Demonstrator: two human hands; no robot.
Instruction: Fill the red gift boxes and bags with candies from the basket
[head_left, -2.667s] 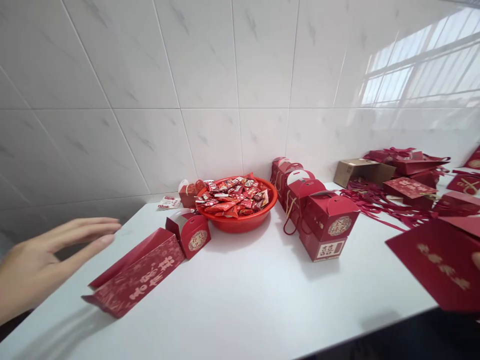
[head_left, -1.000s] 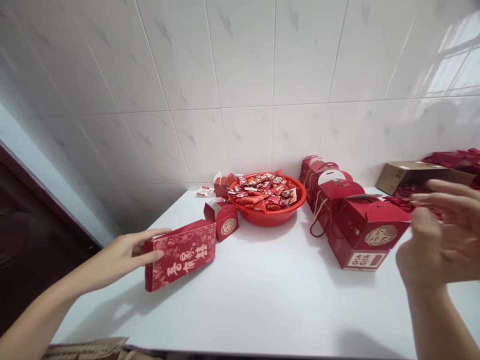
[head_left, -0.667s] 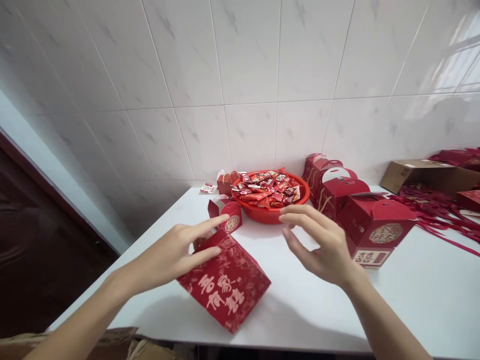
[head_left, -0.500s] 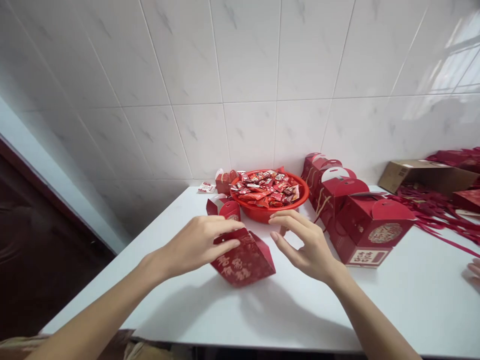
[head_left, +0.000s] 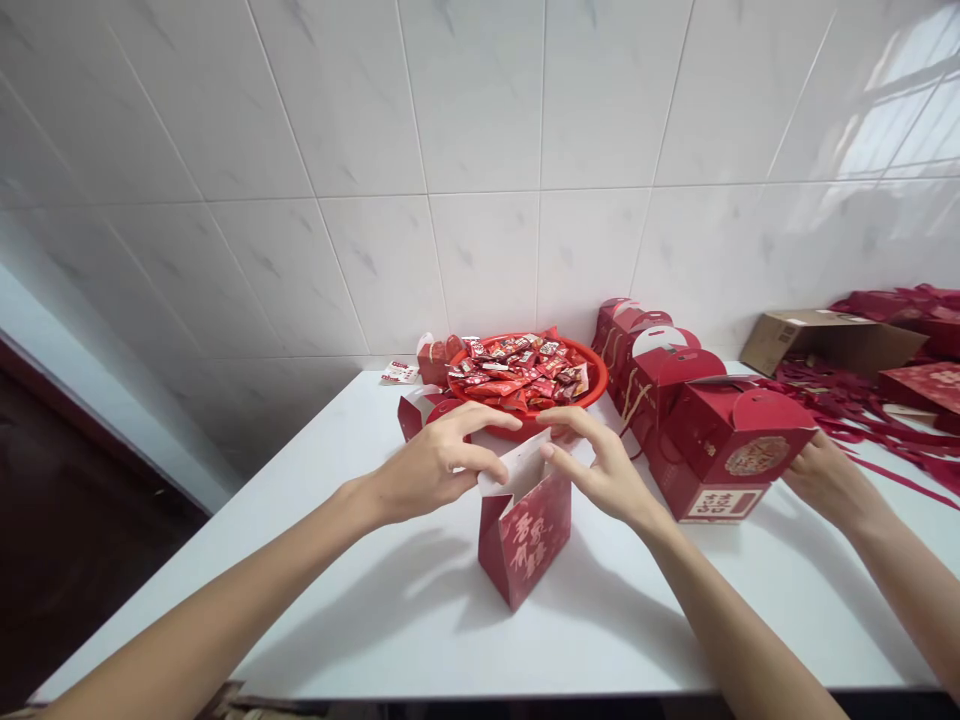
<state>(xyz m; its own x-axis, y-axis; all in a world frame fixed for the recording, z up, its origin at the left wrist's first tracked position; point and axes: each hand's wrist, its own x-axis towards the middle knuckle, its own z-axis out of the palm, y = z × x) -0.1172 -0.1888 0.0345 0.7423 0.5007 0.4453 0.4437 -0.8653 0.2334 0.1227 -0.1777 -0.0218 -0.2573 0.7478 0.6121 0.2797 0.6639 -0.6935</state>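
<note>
A small red paper gift box [head_left: 529, 535] with gold lettering stands upright on the white table, its top open and pale inside. My left hand [head_left: 450, 455] grips the upper left edge, thumb in front and index finger over the back. At the upper right corner, the thumb and fingers of my right hand [head_left: 592, 460] close round the rim. Just behind the hands is a red basin [head_left: 596, 385] heaped with red-wrapped sweets [head_left: 525, 370]. Another small red box [head_left: 416, 410] is partly hidden behind my left hand.
Several red handled boxes [head_left: 739, 440] line the right side. Another person's hand [head_left: 829, 480] touches the nearest one. Further right are an open cardboard box [head_left: 787, 340] and dark red ribbons [head_left: 847, 400]. A tiled wall [head_left: 480, 250] closes off the back.
The small box has gone from tilted to upright, turned so its open top shows. My right hand has come onto its rim. The other person's hand has reached the nearest handled box.
</note>
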